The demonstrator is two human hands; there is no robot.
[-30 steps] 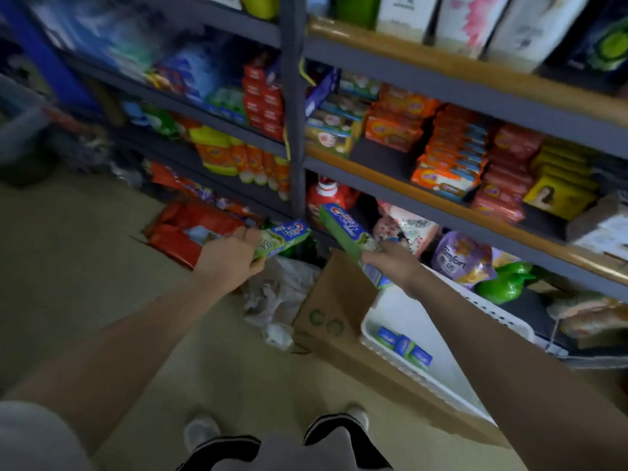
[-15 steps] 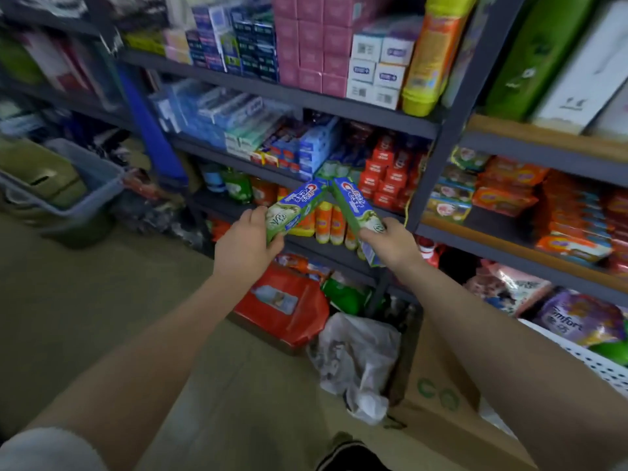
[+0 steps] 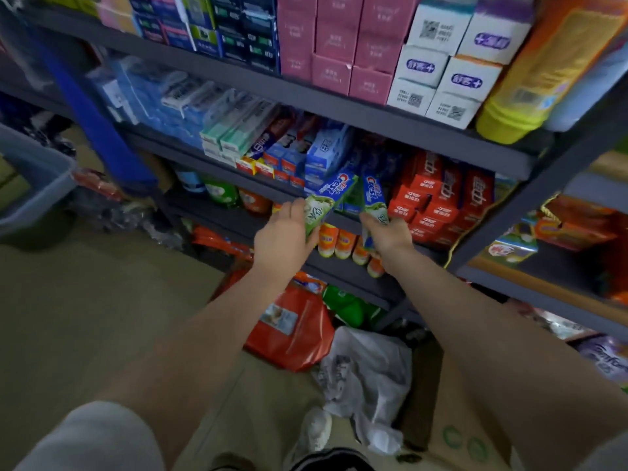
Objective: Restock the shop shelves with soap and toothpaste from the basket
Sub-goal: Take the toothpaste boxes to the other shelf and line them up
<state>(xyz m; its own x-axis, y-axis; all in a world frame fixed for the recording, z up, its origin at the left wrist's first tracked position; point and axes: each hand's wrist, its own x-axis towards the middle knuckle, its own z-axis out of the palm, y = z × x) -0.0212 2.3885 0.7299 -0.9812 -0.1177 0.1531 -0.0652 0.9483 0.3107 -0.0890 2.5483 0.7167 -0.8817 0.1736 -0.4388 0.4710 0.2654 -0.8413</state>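
Note:
My left hand (image 3: 282, 239) grips a blue and green Crest toothpaste box (image 3: 328, 195) that points up and to the right at the toothpaste shelf (image 3: 231, 178). My right hand (image 3: 387, 232) holds a second Crest box (image 3: 373, 198) nearly upright, just right of the first. Both boxes sit at the shelf's front edge, in the gap between blue toothpaste cartons (image 3: 323, 154) and red toothpaste cartons (image 3: 438, 195). The basket is out of view.
Pink and white cartons (image 3: 339, 45) fill the shelf above. Orange bottles (image 3: 336, 239) stand on the shelf below my hands. A red bag (image 3: 292, 331), a crumpled white plastic bag (image 3: 367, 375) and a cardboard box (image 3: 462, 436) lie on the floor. A grey bin (image 3: 30, 178) stands at left.
Both hands have risen from near the basket and moved forward to the toothpaste shelf, each still holding its box. The view has swung up and left, so the basket has left the frame.

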